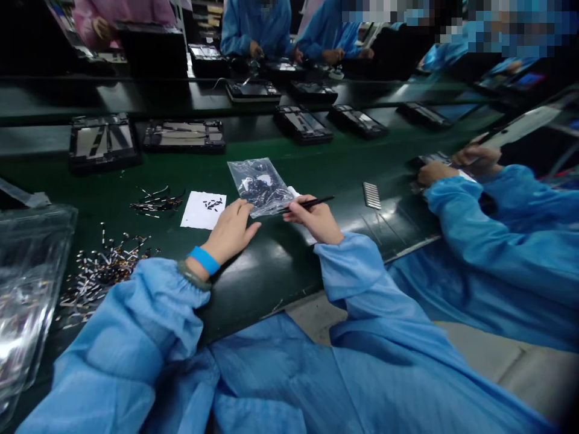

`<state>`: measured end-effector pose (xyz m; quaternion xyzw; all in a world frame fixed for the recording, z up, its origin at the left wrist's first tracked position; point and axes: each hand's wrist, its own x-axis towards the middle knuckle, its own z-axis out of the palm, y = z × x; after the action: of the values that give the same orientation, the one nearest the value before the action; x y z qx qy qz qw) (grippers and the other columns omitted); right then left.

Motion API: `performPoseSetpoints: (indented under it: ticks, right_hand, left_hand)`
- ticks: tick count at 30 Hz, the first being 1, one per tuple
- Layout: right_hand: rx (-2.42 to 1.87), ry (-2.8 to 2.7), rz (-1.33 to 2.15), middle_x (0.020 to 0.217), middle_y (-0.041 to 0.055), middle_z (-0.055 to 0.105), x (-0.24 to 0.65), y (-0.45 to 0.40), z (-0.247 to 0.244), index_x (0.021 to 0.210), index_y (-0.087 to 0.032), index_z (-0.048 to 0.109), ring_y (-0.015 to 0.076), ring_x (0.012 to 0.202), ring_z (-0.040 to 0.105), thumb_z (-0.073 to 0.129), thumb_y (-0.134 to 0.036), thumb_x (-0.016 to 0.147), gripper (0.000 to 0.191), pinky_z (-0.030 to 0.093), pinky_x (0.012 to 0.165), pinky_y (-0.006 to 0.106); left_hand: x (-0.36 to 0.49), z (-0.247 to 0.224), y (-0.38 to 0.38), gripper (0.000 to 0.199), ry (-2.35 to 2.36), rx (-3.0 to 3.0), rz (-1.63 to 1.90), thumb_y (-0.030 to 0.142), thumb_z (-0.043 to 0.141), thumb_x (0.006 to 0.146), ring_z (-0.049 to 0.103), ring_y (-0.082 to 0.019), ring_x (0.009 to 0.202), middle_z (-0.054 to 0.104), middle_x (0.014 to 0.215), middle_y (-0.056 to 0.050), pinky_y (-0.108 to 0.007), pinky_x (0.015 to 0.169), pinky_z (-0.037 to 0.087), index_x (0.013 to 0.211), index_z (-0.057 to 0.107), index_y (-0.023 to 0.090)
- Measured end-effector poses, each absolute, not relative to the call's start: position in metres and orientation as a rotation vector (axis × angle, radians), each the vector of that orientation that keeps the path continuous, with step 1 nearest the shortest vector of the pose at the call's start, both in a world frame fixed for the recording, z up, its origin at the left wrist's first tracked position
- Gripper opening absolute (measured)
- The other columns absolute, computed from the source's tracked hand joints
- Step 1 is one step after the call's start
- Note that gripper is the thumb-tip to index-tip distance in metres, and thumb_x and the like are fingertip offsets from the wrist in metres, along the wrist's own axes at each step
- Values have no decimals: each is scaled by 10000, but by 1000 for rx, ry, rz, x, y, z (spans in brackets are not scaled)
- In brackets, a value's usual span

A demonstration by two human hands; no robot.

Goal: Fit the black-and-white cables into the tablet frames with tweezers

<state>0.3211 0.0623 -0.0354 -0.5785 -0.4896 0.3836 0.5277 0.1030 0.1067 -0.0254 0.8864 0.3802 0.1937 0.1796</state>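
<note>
Pinching slim black tool in right hand, clamped between thumb and fingers | rested left hand, thumb spread, at lower-left corner of clear bag | saw bag on worktop, just beyond and between hands | saw white paper left of bag.

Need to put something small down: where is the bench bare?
The green bench is bare from between the left hand and right sleeve toward its front edge. Another patch lies beyond the right hand, between the clear bag and the striped piece. The left side is crowded: loose parts, white paper, clear plastic.
</note>
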Motion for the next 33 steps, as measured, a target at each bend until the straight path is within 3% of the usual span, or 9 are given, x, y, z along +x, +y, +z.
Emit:
performPoseSetpoints:
  ticks: [5,11,33]
  right_hand:
    - [-1390,-1242,786,852,21,673,320,72,-54,856,-206,612,162,782,649,778,-594,628,480,546,835,379]
    - [-1402,-1314,623,844,15,665,320,81,-64,836,-214,651,177,818,618,732,-476,723,296,499,866,378]
    - [-1319,-1341,625,869,13,726,315,88,-68,817,-219,693,173,877,671,722,-357,730,166,529,867,341]
  left_hand:
    - [134,-34,128,300,1170,2498,586,273,570,892,562,-315,1178,627,1174,-177,-505,1113,345,1129,581,90]
    - [138,-45,133,178,1238,2490,617,252,472,935,618,-269,1007,667,1009,-129,-400,925,475,938,616,147]
    - [136,-54,136,201,1169,2500,719,253,457,934,613,-272,995,661,982,-135,-408,913,471,859,616,155]
